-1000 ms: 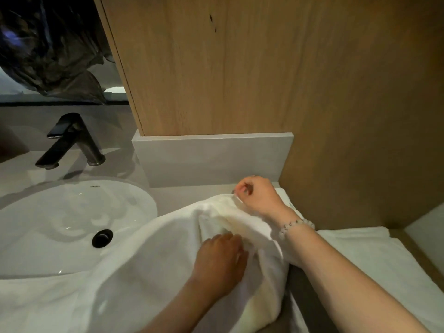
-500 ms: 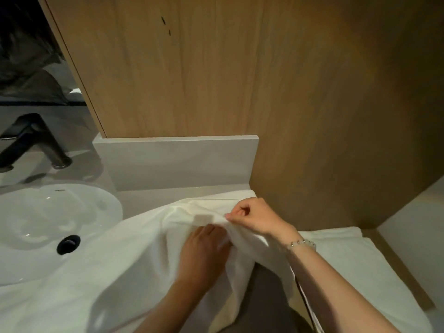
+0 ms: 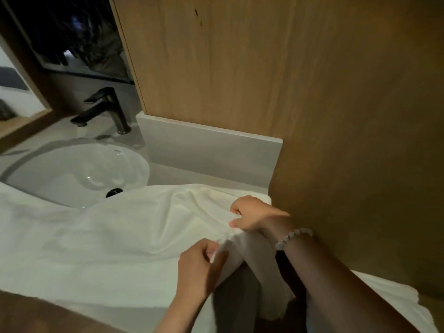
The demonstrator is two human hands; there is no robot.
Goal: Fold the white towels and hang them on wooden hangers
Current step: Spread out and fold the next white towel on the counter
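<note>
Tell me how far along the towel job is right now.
Early stage. Done: nothing finished shows; a second towel lies flat at the lower right, whether folded I cannot tell. In hand: the left hand and right hand both pinch one edge of the white towel, spread loosely over the counter and the sink rim. Left: fold it and hang it; no hanger is in view.

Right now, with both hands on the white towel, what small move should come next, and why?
Probably pull the pinched edge taut and carry it left over the large white cloth towel, starting a fold. The left hand and the right hand both pinch its bunched right edge; the rest lies spread, wrinkled, overlapping the round white sink's rim.
</note>
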